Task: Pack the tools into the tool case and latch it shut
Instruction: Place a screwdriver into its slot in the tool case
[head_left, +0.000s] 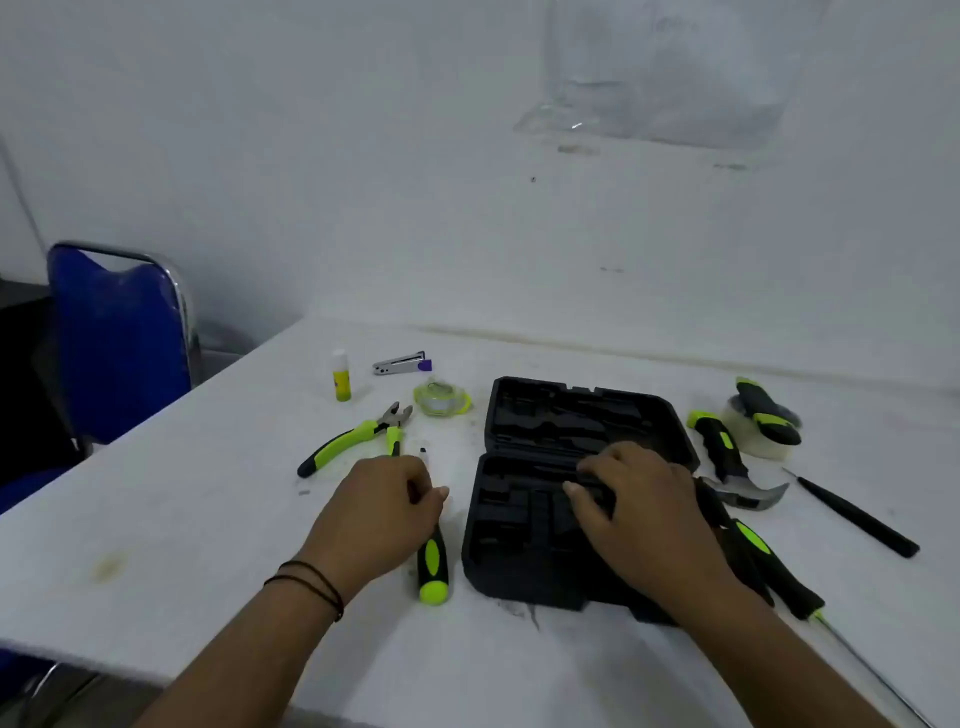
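A: We see a white surface (156, 519) set against a white wall, with a blue chair (117, 338) off its left edge. At centre lies the black tool case (524, 519), opened flat, its moulded lid away from us and its tray nearest us.

B: Our right hand (639, 499) rests in the tray, its fingers (582, 491) bent down onto the black moulding; we cannot tell whether they hold anything. Our left hand (379, 509) sits just left of the case, fingers curled round the shaft of a green-and-black screwdriver (432, 564).

A: Right of the case lie a hammer (748, 493), a utility knife (719, 441), a black rod (857, 514) and a second green-and-black tool resting on a roll of tape (769, 441).

B: Left of it lie the pliers (348, 439), a clear tape dispenser (441, 400), a stapler (402, 362) and a glue stick (341, 375). We can read no writing on any of them.

A: Open room lies at the near left of the surface. The hammer's handle runs close to the near right edge.
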